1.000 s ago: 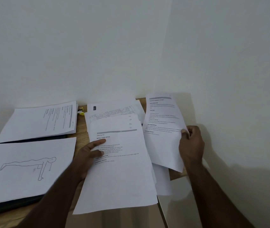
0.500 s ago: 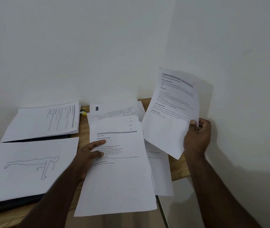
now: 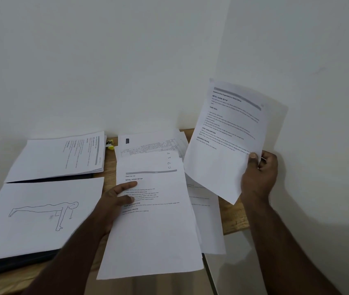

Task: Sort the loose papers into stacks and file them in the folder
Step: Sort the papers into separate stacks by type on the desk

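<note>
Head view. My right grip [image 3: 258, 174] pinches one printed sheet [image 3: 231, 135] by its right edge, lifted clear of the counter [image 3: 235, 222] before the white wall. My left grip [image 3: 116, 199] rests with fingers extended on the middle pile [image 3: 154, 220], whose near edge overhangs the counter. Two stacks lie left on the dark folder [image 3: 14, 262]: a text stack [image 3: 56, 158] and a figure-drawing stack [image 3: 37, 216].
</note>
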